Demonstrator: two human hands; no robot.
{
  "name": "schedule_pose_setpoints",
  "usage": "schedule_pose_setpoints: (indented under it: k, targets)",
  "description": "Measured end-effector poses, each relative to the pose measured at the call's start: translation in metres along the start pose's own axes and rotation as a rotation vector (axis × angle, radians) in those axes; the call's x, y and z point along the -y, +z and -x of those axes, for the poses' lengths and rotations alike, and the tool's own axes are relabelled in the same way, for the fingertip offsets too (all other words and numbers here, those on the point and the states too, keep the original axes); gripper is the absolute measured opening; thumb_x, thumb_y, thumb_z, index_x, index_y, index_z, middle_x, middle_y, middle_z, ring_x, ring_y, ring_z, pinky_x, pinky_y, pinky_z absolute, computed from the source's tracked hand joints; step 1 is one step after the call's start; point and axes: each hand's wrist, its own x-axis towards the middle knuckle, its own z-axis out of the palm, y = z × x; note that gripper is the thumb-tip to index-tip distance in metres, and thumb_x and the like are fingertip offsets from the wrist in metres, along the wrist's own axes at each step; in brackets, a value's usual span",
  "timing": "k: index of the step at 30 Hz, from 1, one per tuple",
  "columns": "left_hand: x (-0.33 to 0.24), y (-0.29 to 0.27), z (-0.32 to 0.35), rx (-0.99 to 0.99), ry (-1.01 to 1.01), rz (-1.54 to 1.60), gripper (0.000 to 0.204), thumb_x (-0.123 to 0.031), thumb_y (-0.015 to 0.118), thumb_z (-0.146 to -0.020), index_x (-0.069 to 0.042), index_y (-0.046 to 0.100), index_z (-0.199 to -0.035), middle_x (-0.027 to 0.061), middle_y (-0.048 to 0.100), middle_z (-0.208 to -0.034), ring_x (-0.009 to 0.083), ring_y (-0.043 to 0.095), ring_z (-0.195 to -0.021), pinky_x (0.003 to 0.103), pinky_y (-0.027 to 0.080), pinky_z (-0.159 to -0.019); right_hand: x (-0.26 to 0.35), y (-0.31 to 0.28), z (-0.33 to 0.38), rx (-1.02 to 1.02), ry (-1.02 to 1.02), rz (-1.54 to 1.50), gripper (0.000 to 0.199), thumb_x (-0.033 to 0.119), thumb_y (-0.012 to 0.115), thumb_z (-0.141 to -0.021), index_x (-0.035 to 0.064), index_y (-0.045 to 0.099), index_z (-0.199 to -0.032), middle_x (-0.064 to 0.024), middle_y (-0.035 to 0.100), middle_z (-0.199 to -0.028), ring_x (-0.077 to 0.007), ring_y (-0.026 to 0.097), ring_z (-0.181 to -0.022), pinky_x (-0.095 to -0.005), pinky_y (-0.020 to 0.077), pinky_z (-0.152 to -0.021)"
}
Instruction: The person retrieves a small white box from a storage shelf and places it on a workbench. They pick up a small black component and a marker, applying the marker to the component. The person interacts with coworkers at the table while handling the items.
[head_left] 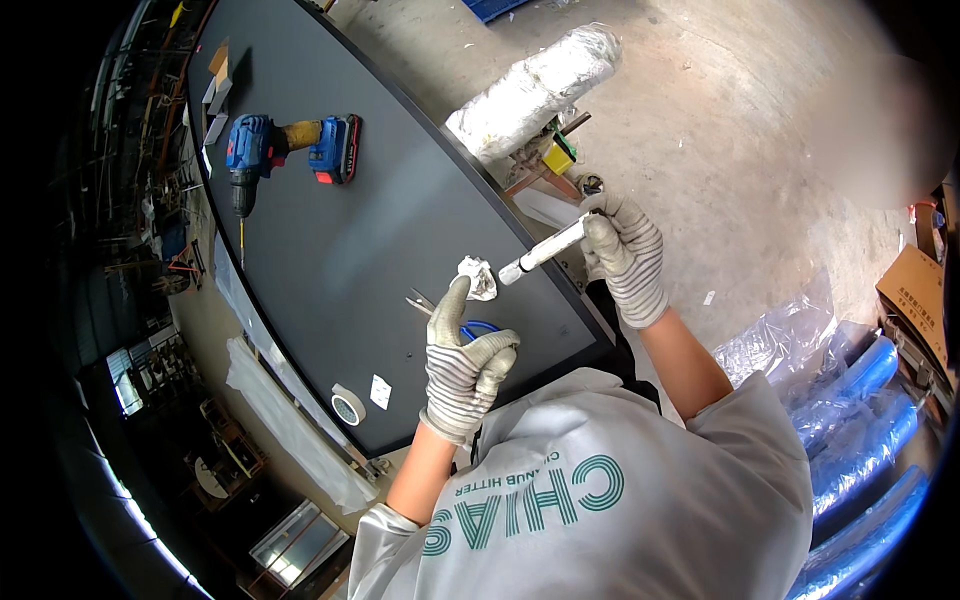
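My right hand (pixel 630 255), in a striped white-grey work glove, grips one end of a white marker-like tube (pixel 552 246) with a dark band near its far tip. The tube slants down to the left over the table's right edge. My left hand (pixel 463 365), gloved the same way, has its index finger stretched out and the thumb apart from it. That fingertip meets or overlaps a crumpled white wad (pixel 478 277) near the tube's tip. Blue-handled scissors or pliers (pixel 480 327) are partly hidden behind the left hand, their metal jaws showing beyond it.
On the dark tabletop (pixel 370 250) lie a blue cordless drill (pixel 262 150), a tape roll (pixel 348 406), a small white card (pixel 381 391) and an opened small box (pixel 217 85). A white wrapped bundle (pixel 540 90) stands beyond the right edge. Blue plastic-wrapped pieces (pixel 860 430) lie at the right.
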Motion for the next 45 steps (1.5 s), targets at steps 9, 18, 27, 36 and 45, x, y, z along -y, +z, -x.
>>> schedule_pose_setpoints:
  k: [9,18,27,36,45]
  targets:
    - [0.026,-0.016,0.04,0.206,-0.28,0.453,0.02,-0.022,0.065,-0.084,-0.002,0.067,-0.08,0.0056,0.057,-0.062,0.0205,0.049,-0.075,0.034,0.043,-0.072,-0.038,0.092,0.029,0.468,0.101,0.202,0.023,0.025,0.065,-0.087,0.002,0.061,-0.088,-0.0026,0.061,-0.07,-0.008,0.056,-0.063,-0.0243,0.0474,-0.059]
    - [0.094,-0.076,0.147,0.171,-0.289,1.66,0.031,-0.035,0.066,-0.086,-0.006,0.057,-0.078,0.0043,0.05,-0.08,0.018,0.054,-0.072,0.035,0.049,-0.077,-0.089,0.214,0.103,0.545,0.265,0.265,0.034,0.03,0.064,-0.082,0.0034,0.06,-0.061,-0.0014,0.054,-0.053,-0.0088,0.047,-0.05,-0.0274,0.0398,-0.05]
    - [0.189,-0.131,0.245,0.217,-0.012,2.002,0.039,-0.041,0.061,-0.088,-0.009,0.049,-0.07,-0.0008,0.038,-0.075,0.0114,0.036,-0.067,0.03,0.04,-0.066,-0.149,0.333,0.194,0.382,0.289,0.133,0.031,0.023,0.06,-0.083,0.0103,0.053,-0.056,0.0035,0.047,-0.051,-0.0039,0.036,-0.043,-0.0216,0.0273,-0.039]
    - [0.205,-0.142,0.269,0.102,0.022,0.934,0.033,-0.034,0.056,-0.09,-0.004,0.058,-0.076,0.0018,0.052,-0.079,0.0139,0.046,-0.074,0.03,0.041,-0.074,-0.174,0.343,0.215,0.379,0.067,0.654,0.033,0.023,0.065,-0.082,0.0077,0.055,-0.054,0.0047,0.047,-0.049,-0.0028,0.039,-0.046,-0.0228,0.0328,-0.041]
    - [0.208,-0.107,0.304,0.041,-0.144,1.484,0.034,-0.033,0.063,-0.087,-0.003,0.057,-0.073,0.003,0.055,-0.074,0.0148,0.052,-0.073,0.033,0.049,-0.078,-0.107,0.293,0.11,0.061,0.217,-0.141,0.031,0.027,0.063,-0.084,0.0143,0.049,-0.06,0.0052,0.038,-0.044,-0.0072,0.025,-0.029,-0.0224,0.0193,-0.03]
